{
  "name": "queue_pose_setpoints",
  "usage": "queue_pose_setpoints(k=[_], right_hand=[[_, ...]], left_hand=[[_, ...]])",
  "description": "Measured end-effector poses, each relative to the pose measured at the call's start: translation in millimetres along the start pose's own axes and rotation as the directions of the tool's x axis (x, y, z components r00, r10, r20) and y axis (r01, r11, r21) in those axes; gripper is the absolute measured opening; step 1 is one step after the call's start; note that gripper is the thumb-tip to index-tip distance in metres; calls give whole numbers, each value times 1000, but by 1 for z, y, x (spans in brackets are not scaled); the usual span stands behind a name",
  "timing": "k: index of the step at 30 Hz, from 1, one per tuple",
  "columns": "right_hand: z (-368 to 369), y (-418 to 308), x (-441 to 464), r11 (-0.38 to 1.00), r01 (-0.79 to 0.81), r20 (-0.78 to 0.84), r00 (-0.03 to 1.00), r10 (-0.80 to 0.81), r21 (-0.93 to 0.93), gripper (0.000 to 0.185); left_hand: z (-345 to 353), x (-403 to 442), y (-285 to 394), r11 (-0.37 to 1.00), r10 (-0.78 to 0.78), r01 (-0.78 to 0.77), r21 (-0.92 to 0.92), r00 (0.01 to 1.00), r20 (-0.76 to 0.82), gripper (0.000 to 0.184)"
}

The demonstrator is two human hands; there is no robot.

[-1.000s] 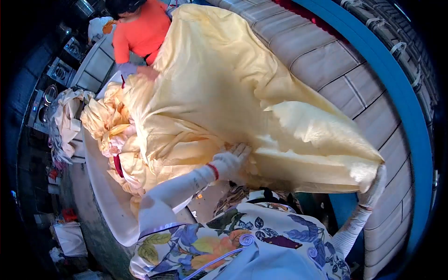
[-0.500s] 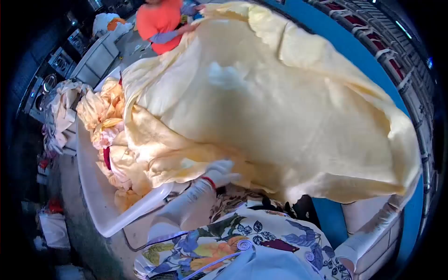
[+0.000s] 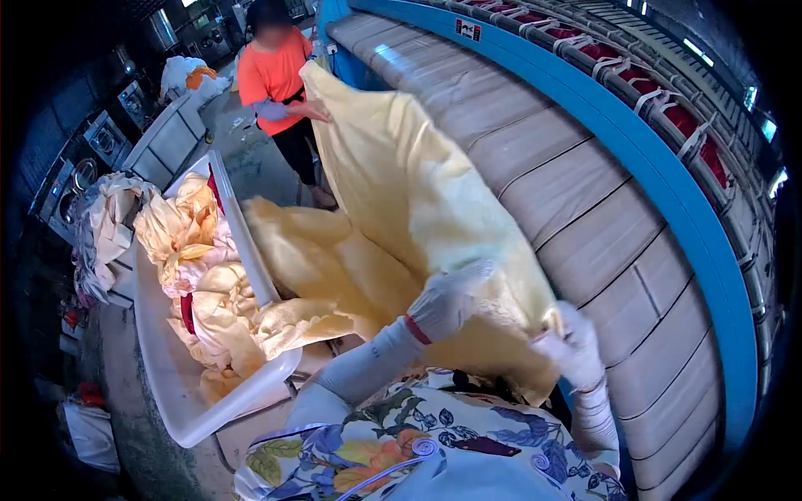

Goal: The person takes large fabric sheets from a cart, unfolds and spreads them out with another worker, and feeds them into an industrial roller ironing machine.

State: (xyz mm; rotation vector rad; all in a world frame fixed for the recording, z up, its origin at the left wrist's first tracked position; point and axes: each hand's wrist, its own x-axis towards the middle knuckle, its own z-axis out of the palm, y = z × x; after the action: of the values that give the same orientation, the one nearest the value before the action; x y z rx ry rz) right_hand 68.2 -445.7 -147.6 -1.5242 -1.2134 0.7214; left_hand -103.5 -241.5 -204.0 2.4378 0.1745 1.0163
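Note:
A large pale-yellow cloth point(image 3: 376, 142) hangs in folds in front of me, its lower part drooping toward the floor. My right hand point(image 3: 575, 346), in a white glove, pinches the cloth's near right edge. Against the near part of the cloth is my left hand point(image 3: 451, 299), also gloved; its fingers are smeared by motion, so their grip is unclear. A co-worker in an orange shirt point(image 3: 280, 71) holds the far edge of the same cloth. One end of the cloth trails toward the white tub at my left.
The white tub point(image 3: 188, 426) holds crumpled yellow and pink cloths point(image 3: 188, 221). At right runs a long machine with a padded grey bed point(image 3: 585, 225) and a blue frame point(image 3: 668, 175). Further left are a cloth pile point(image 3: 113, 225) and a pale bin point(image 3: 171, 138).
The spread, billowing cloth has dropped and narrowed, uncovering the machine bed. My right hand has come inward and up from the far right; my left hand has moved right and slightly up.

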Motion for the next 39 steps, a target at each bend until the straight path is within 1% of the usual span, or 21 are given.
queue_pose_setpoints(k=[2, 3, 4, 6, 9, 10, 12, 13, 14, 16, 18, 21, 23, 24, 29, 32, 33, 34, 35, 36, 39], right_hand=[[18, 3, 0, 988, 11, 91, 996, 4, -156, 55], [28, 2, -3, 959, 7, 97, 995, 22, -283, 65], [37, -1, -2, 914, -1, 96, 994, 43, -406, 76], [54, -11, 7, 857, -108, 213, 946, 244, -503, 76], [80, 41, 18, 873, 83, 271, 961, 57, -481, 58], [84, 44, 20, 907, 117, 244, 970, -16, -404, 50], [83, 38, 27, 860, 43, 218, 973, 80, -508, 41], [81, 49, 29, 875, 151, 145, 985, -93, -460, 33], [79, 55, 26, 872, 129, 111, 990, -86, -472, 31], [71, 68, 17, 865, 86, 49, 996, -71, -495, 28], [66, 83, 5, 892, 93, 31, 996, -89, -441, 27], [62, 95, -15, 916, 47, 14, 999, -45, -398, 28], [60, 98, -27, 924, 11, 25, 1000, -2, -383, 27], [59, 98, -33, 927, -10, 28, 999, 22, -375, 27], [57, 111, -65, 981, -42, 18, 999, 46, -188, 27], [51, 82, -78, 966, -256, 38, 966, 257, -30, 23], [56, 92, -88, 961, -273, -28, 962, 272, -47, 23], [62, 118, -100, 955, -289, -13, 957, 288, -66, 25], [59, 114, -103, 929, -366, 2, 931, 366, -48, 25], [59, 107, -105, 897, -441, 22, 897, 441, -32, 28], [68, 111, -112, 767, -638, -5, 769, 639, -71, 29]], left_hand=[[-18, -4, 2, 988, -23, 26, 150, 999, -26, 34], [-24, -1, 11, 945, -263, 246, -214, 963, -58, 30], [-29, 1, 21, 739, -488, 359, -571, 869, -86, 27], [-36, -10, 24, 376, -753, 309, -873, 651, -94, 23], [-51, -8, 35, 755, -501, 82, -650, 712, -492, 22], [-52, -17, 24, 831, -499, 150, -535, 625, -600, 21], [-68, -32, 0, 983, -177, 143, -111, 629, -757, 18], [-76, -39, -11, 981, -8, 158, 109, 602, -799, 18], [-95, 11, 35, 971, -228, 30, -236, 404, -886, 15], [-118, 17, 20, 954, 19, 272, 128, 369, -929, 17], [-141, 11, 12, 839, 74, 467, 278, 408, -910, 26], [-150, 36, 23, 954, -69, 301, -12, 179, -981, 37], [-156, 33, 5, 747, -124, 662, -62, 47, -991, 43], [-161, 15, -22, 924, -117, 383, -15, 244, -963, 41], [-138, 136, 54, 971, 128, 148, 187, 338, -932, 42], [-103, 209, 78, 948, 209, 121, 293, 459, -864, 45], [-79, 221, 59, 987, 153, -48, 151, 536, -830, 41], [-45, 227, 28, 940, 32, -274, -205, 667, -744, 41], [-8, 230, -2, 608, -99, -422, -673, 800, -591, 46], [34, 235, -27, 357, -124, -384, -852, 884, -450, 53], [150, 241, -88, 935, 6, -129, -330, 937, -350, 17]])
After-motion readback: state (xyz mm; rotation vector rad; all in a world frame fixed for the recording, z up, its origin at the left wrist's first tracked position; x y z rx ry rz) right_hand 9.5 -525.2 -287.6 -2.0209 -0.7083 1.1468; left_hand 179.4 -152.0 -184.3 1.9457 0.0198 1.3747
